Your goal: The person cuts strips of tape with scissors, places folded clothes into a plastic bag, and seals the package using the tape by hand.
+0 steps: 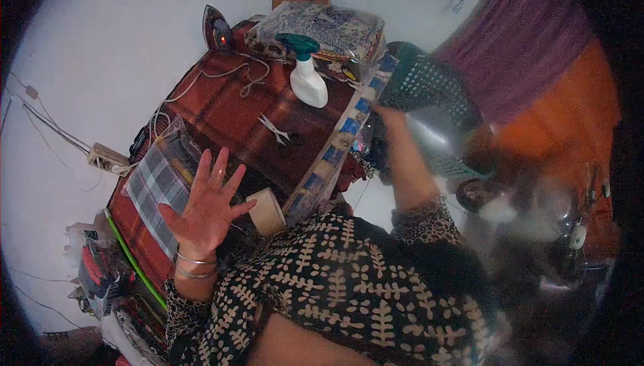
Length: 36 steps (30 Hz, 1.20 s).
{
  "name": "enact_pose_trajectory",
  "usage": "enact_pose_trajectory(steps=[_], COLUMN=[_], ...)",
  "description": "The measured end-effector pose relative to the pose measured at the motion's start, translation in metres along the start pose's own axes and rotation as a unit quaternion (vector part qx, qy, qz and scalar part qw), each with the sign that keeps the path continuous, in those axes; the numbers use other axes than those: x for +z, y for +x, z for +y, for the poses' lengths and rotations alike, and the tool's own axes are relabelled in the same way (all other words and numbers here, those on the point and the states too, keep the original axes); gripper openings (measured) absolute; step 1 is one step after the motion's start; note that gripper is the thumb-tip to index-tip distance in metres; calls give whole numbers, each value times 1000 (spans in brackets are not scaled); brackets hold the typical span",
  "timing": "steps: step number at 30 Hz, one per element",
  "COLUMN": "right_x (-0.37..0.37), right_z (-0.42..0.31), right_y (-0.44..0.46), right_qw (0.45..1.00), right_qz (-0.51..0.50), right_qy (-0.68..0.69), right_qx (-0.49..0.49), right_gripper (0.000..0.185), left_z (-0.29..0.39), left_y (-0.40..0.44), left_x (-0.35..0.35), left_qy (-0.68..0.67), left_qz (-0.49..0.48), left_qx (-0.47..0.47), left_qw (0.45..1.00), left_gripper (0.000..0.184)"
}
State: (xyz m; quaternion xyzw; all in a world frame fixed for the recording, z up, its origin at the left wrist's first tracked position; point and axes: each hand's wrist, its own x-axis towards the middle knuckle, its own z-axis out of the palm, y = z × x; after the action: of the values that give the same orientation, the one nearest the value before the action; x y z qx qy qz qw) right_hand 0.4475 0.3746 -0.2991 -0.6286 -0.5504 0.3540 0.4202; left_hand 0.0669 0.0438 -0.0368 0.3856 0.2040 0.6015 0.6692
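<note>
My left hand [203,213] hangs with its fingers spread and nothing in it, above a packet of grey checked cloth [157,173] in clear plastic. A roll of tape [267,212] lies just beside its little finger. My right hand [390,119] reaches down past the table's right edge, beside a green perforated basket [426,77]. Its fingers are mostly hidden, so any hold does not show. On the dark red checked cloth [221,104] lie small scissors [274,129] and a white spray bottle [310,84] with a green head.
An iron [216,29] with a lit red light stands at the table's far corner, its cord trailing over the cloth. Folded patterned fabric [329,27] in plastic lies at the back. A power strip [107,159] is at left; purple cloth [520,37] and orange cloth [557,121] are at right.
</note>
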Motion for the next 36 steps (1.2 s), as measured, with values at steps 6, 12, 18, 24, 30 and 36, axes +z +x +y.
enact_pose_trajectory(steps=[6, 12, 18, 24, 30, 36], right_x=[5, -2, -7, -1, 45, 48], right_z=[-16, -36, -62, -185, -256, -271], right_y=[-21, -38, -61, -156, -232, -237], right_qw=[974, 974, 965, 973, 856, 850], right_qz=[81, 38, 175, -154, -385, -414], right_qy=[-214, -221, -168, 150, 128, 194], right_qx=[-1, 20, 97, -83, -322, -262], right_gripper=[46, 54, 63, 47, 41, 23], left_z=[-2, -5, -5, -10, -16, -14], left_y=[-4, -4, -4, -2, 0, 0], left_x=[-1, -2, -5, -4, 8, 9], left_qy=[16, 7, 2, 3, 69, 128], left_qz=[10, 3, -26, -64, -97, -79], left_qx=[7, 12, 2, -33, -92, -100], left_qw=[1000, 1000, 1000, 997, 989, 984], left_gripper=[117, 114, 116, 115, 120, 122])
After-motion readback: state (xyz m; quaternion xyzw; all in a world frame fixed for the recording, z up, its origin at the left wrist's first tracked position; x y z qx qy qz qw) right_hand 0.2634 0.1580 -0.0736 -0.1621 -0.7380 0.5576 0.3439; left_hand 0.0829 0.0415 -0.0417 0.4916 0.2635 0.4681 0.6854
